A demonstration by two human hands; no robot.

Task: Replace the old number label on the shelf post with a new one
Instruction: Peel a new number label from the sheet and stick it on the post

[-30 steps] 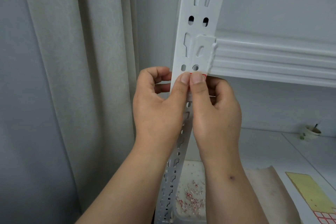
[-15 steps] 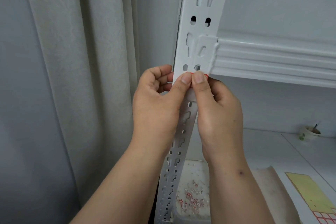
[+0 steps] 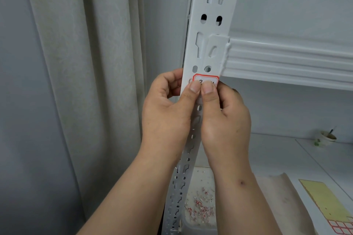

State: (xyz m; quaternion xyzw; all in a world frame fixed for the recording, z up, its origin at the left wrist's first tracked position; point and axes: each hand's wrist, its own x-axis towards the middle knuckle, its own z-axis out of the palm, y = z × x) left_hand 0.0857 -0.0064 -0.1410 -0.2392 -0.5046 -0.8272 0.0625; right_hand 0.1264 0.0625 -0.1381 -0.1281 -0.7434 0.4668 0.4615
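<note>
A white label with a red border [image 3: 206, 79] sits on the front of the white slotted shelf post [image 3: 212, 25], just below the beam bracket. Black handwriting shows on it, partly hidden. My left hand [image 3: 168, 112] and my right hand [image 3: 225, 120] grip the post from either side. Both thumbs lie side by side and press on the label's lower half, while the fingers curl behind the post.
A white shelf beam [image 3: 286, 59] runs right from the post. On the lower shelf are a white tray [image 3: 198, 225] with red-and-white paper scraps, a yellow label sheet [image 3: 322, 202] and a small cup [image 3: 324, 138]. A pale curtain [image 3: 86, 82] hangs at the left.
Both thumbs have slid down a little, uncovering the label's upper half with its red border and writing. The hands stay on the post.
</note>
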